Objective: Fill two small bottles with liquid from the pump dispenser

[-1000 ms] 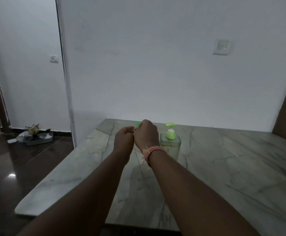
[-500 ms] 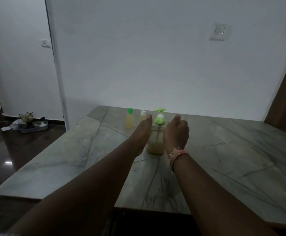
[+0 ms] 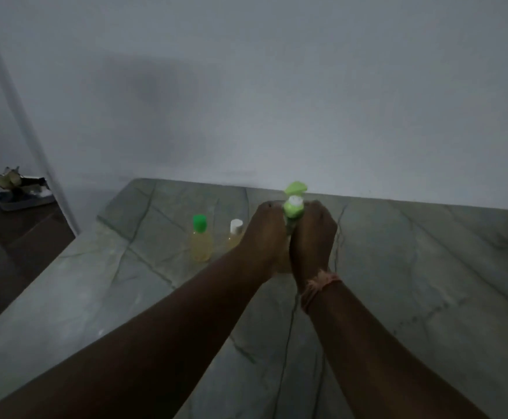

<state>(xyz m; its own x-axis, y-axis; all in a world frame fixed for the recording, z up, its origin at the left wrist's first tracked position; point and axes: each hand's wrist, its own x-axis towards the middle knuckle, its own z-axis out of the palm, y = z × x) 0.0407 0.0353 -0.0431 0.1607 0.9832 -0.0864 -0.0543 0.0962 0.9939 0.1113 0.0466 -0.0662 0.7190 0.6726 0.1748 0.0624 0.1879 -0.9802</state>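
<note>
The pump dispenser (image 3: 292, 207), clear with a green pump head, stands on the marble table (image 3: 412, 267) near the back wall. My left hand (image 3: 263, 237) holds its left side and my right hand (image 3: 313, 237) curls round its right side, hiding most of its body. Just left of my hands stand two small bottles of yellowish liquid. One has a green cap (image 3: 200, 241) and the other a white cap (image 3: 234, 235); both are capped and upright. The white-capped one is partly behind my left hand.
A white wall runs close behind the table. The table's left edge drops to a dark floor, where a tray of clutter (image 3: 14, 189) lies beyond the wall corner. A pink band circles my right wrist (image 3: 319, 282).
The view has moved closer and lower. Both hands left the small bottles, shifted right to the dispenser and closed in on its sides.
</note>
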